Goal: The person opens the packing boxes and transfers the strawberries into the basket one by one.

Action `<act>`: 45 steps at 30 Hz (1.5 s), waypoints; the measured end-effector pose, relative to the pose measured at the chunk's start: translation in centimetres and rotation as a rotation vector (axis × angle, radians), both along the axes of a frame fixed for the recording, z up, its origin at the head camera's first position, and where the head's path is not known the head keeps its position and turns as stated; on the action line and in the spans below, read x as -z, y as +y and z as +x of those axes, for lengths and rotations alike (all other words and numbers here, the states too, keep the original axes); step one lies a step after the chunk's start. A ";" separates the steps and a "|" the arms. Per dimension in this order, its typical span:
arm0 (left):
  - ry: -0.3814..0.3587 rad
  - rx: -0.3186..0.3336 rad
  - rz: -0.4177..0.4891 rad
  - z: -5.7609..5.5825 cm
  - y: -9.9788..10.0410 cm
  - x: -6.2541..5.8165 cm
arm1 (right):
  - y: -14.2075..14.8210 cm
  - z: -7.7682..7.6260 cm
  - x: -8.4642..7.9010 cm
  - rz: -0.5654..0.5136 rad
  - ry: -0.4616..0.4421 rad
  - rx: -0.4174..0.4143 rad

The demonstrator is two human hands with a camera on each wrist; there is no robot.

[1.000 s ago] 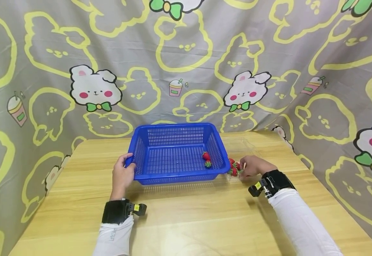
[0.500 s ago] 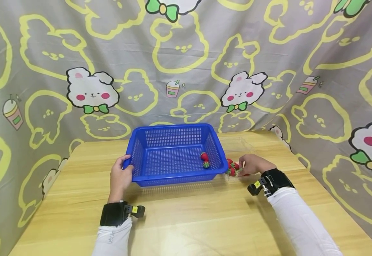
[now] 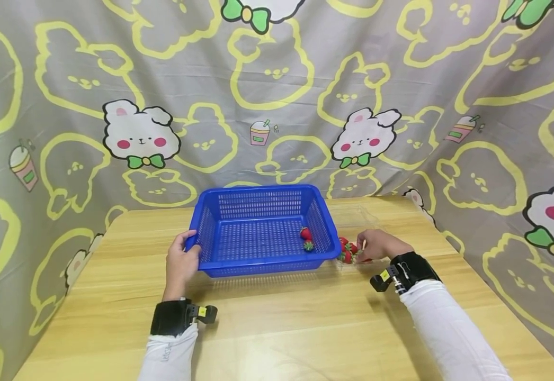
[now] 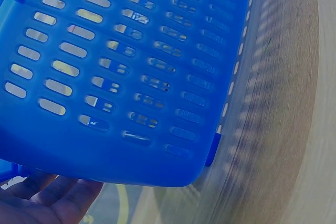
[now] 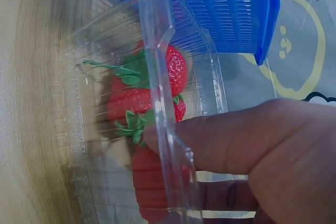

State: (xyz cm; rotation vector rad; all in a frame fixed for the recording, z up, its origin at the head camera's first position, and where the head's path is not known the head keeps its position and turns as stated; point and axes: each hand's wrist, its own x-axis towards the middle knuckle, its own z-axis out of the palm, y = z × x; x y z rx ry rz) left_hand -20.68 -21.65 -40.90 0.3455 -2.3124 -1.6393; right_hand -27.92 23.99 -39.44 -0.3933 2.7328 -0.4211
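Note:
A blue perforated plastic basket (image 3: 262,264) stands mid-table, with two strawberries (image 3: 306,233) inside near its right wall. My left hand (image 3: 182,263) grips the basket's left rim; in the left wrist view its fingers (image 4: 58,195) curl under the edge. To the basket's right lies a clear plastic box (image 5: 157,19) holding several strawberries (image 5: 128,103) with green leaves. My right hand (image 3: 378,245) reaches into this box. In the right wrist view its thumb presses at the leafy end of a strawberry (image 5: 148,184), the other fingers behind it, partly hidden through the box's wall.
The clear box's open lid (image 3: 353,214) lies behind it on the wooden table (image 3: 277,323). A grey curtain (image 3: 200,69) with cartoon rabbits surrounds the table's back and sides. The basket's right rim overhangs close to the box.
The head view shifts slightly. My right hand has settled a little lower around a strawberry in the box; my left hand keeps its grip on the basket.

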 end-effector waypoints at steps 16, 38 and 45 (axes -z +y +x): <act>-0.009 0.003 0.012 0.1 0.0 -0.2 | -0.4 -0.1 -0.4 -0.002 0.021 0.006; -0.009 0.003 0.012 0.0 -0.1 -0.1 | -0.4 0.0 -1.9 -0.056 0.111 -0.015; -0.021 0.004 0.017 0.0 0.0 0.1 | -0.5 0.0 -2.1 -0.047 0.117 -0.021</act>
